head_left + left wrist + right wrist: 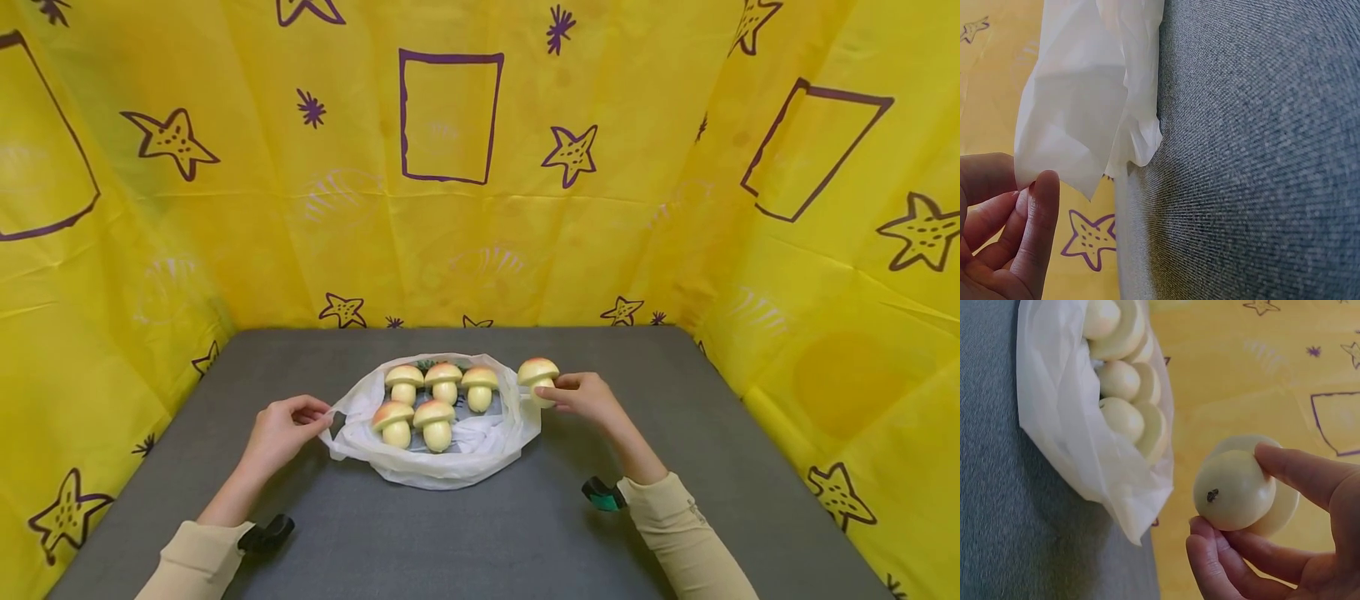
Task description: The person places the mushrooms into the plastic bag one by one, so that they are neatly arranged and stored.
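Note:
A white plastic bag point(450, 473) lies spread open on the dark table, with several toy mushrooms point(443, 382) inside it, pale-stemmed and reddish on top of their caps. At the bag's left end my left hand point(281, 433) pinches its edge between thumb and fingers; the left wrist view shows the pinched white film point(1075, 119) close up. My right hand point(588, 398) holds another toy mushroom point(537, 371) by its stem, at the bag's right rim. In the right wrist view, a small dark mark shows on the stem end of this mushroom point(1235, 490).
The grey cloth-covered table point(450, 550) reaches back to yellow fabric walls point(450, 225) with purple drawings at the back and on both sides. Some dark green material point(427, 364) shows behind the mushrooms in the bag. Black cameras point(266, 533) sit at both wrists.

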Tool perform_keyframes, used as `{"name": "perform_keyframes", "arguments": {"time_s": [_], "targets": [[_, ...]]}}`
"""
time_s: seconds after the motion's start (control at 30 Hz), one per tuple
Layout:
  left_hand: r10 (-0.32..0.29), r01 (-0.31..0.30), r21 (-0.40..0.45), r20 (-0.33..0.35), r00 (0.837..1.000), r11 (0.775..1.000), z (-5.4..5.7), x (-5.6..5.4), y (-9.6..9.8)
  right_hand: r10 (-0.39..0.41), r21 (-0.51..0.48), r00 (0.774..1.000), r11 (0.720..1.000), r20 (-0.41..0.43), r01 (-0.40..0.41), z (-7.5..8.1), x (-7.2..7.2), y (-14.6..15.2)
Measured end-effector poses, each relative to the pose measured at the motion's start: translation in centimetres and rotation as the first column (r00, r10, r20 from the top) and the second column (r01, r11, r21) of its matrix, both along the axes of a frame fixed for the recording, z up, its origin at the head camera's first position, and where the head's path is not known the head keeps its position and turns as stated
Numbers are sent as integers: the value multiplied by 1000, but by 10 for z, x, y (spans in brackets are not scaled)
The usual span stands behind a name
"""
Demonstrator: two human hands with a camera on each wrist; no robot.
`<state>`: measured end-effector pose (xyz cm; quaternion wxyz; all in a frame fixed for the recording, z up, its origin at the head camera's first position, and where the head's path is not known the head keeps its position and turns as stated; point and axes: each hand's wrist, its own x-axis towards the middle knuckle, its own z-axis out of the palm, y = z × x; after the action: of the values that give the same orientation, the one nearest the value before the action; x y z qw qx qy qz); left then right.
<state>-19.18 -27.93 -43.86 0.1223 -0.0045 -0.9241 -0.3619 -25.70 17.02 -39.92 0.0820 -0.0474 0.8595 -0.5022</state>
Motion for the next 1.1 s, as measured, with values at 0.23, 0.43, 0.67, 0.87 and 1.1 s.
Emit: {"name": "perform_keyframes", "arguments": {"time_s": [0.23,0.43,0.67,0.87,1.1], "targets": [[0,0,-6,8,1000,1000,1,0,0,14,0,1000,1000,12,-14,4,2,-10],[0,0,-8,3,1000,1000,1,0,0,22,-5,1000,1000,15,-22,4,4,-19],[-1,1,-13,-17,1000,1000,3,0,1,34,-49,999,998,20,-33,3,3,-29],[-2,2,-12,-12,1000,1000,3,0,0,36,-36,999,999,31,-35,2,4,-38],[-3,3,-16,-16,1000,1000,1,-1,1,48,-49,998,998,43,-46,-2,5,-47]]}}
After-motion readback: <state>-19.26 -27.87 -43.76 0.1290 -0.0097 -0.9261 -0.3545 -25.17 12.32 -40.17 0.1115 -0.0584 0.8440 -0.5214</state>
